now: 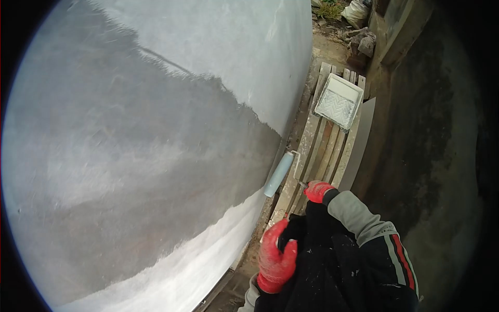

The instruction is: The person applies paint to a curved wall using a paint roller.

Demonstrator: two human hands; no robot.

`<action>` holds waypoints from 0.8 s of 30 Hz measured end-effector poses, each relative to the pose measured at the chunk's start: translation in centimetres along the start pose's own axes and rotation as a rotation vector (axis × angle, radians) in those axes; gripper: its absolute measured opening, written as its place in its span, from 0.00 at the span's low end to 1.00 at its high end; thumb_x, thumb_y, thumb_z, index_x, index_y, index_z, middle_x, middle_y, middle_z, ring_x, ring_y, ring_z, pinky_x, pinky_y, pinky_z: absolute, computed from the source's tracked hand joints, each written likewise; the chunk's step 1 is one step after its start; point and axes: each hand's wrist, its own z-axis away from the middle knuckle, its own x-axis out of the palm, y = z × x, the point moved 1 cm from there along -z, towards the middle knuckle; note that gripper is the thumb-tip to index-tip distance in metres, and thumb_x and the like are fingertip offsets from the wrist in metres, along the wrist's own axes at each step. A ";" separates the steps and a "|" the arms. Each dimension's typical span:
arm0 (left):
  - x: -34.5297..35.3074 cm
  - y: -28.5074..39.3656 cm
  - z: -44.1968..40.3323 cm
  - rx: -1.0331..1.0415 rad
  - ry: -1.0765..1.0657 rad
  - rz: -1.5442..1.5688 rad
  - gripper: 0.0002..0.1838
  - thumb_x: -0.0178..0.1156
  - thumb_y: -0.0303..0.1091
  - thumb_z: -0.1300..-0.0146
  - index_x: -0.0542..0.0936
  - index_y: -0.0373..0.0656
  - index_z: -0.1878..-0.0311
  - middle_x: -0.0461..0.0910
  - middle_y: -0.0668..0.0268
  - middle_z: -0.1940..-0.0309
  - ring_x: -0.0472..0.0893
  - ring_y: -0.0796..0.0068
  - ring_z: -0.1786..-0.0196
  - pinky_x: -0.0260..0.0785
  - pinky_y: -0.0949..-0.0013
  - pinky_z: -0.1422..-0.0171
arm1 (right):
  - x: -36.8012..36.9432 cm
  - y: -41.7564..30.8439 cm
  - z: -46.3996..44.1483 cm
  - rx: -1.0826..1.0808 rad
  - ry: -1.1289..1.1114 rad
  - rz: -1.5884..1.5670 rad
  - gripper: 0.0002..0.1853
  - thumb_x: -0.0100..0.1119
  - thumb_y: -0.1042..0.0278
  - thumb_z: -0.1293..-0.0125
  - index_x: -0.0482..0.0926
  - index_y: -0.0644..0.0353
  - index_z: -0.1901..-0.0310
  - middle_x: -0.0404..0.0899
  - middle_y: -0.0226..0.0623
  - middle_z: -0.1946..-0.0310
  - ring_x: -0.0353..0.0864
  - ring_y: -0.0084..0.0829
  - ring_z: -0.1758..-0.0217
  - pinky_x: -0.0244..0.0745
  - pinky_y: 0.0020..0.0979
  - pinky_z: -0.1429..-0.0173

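Note:
My right hand [318, 191], in a red glove, is closed around the handle of a paint roller [279, 174]. The roller's pale blue sleeve hangs beside the large curved surface [156, 156], which is partly grey and partly coated white. I cannot tell whether the sleeve touches it. Also red-gloved, my left hand [277, 256] is held low in front of my body with thumb and fingers apart, and nothing shows in it. Beyond the roller, a paint tray [339, 102] with white paint and a ridged slope rests on a slatted wooden bench [306, 143].
Paint-spattered slats run from near my knees to the tray. A white sack [356, 13] and a crumpled bundle [363, 42] lie at the far end by a wall. A pale sheet edge [359, 143] stands along the bench's right side.

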 end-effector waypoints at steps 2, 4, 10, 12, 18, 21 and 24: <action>2.8 -2.1 -1.7 -0.004 -0.149 -0.016 0.28 0.60 0.23 0.46 0.71 0.35 0.39 0.73 0.52 0.42 0.72 0.57 0.37 0.62 0.61 0.32 | 5.0 2.9 -7.2 -0.148 0.068 0.168 0.17 0.55 0.53 0.38 0.84 0.60 0.63 0.83 0.50 0.63 0.83 0.49 0.59 0.76 0.48 0.58; 5.8 -6.2 -2.9 0.029 -0.259 -0.033 0.32 0.67 0.26 0.48 0.71 0.36 0.37 0.73 0.53 0.40 0.72 0.56 0.37 0.62 0.60 0.32 | 8.5 5.4 -13.7 -0.404 0.007 0.356 0.14 0.55 0.58 0.41 0.85 0.58 0.66 0.83 0.48 0.66 0.83 0.48 0.62 0.77 0.49 0.61; 12.7 -21.3 -7.7 -0.007 -0.329 -0.080 0.35 0.72 0.29 0.50 0.70 0.35 0.37 0.74 0.52 0.41 0.73 0.54 0.38 0.64 0.59 0.33 | 16.1 7.6 -30.0 -0.251 0.007 0.264 0.13 0.54 0.62 0.45 0.86 0.58 0.66 0.84 0.48 0.65 0.84 0.47 0.60 0.79 0.47 0.58; 14.5 -26.2 -8.8 -0.048 -0.309 -0.097 0.37 0.73 0.30 0.50 0.70 0.35 0.37 0.74 0.52 0.40 0.72 0.54 0.37 0.64 0.59 0.33 | 19.1 9.3 -35.4 -0.219 0.029 0.233 0.14 0.53 0.63 0.46 0.86 0.57 0.65 0.84 0.48 0.65 0.84 0.47 0.60 0.79 0.46 0.57; 18.2 -38.9 -10.7 -0.189 -0.165 -0.062 0.35 0.74 0.27 0.54 0.72 0.34 0.40 0.76 0.51 0.44 0.76 0.54 0.41 0.67 0.59 0.35 | 23.8 11.4 -48.0 -0.151 0.085 0.194 0.14 0.53 0.62 0.45 0.86 0.57 0.64 0.84 0.46 0.63 0.84 0.48 0.58 0.79 0.47 0.56; 19.1 -45.5 -11.0 -0.144 -0.114 -0.040 0.32 0.74 0.22 0.56 0.76 0.34 0.44 0.79 0.52 0.49 0.80 0.56 0.48 0.71 0.59 0.39 | 27.3 13.3 -54.9 -0.093 0.018 0.199 0.15 0.52 0.61 0.42 0.86 0.56 0.61 0.84 0.43 0.59 0.84 0.46 0.55 0.79 0.47 0.54; 19.1 -49.8 -11.4 -0.191 -0.102 -0.064 0.31 0.73 0.24 0.54 0.76 0.34 0.43 0.79 0.51 0.48 0.79 0.55 0.46 0.70 0.58 0.39 | 29.6 14.8 -60.5 -0.042 -0.045 0.228 0.15 0.52 0.61 0.40 0.86 0.54 0.58 0.84 0.40 0.54 0.84 0.43 0.52 0.79 0.47 0.51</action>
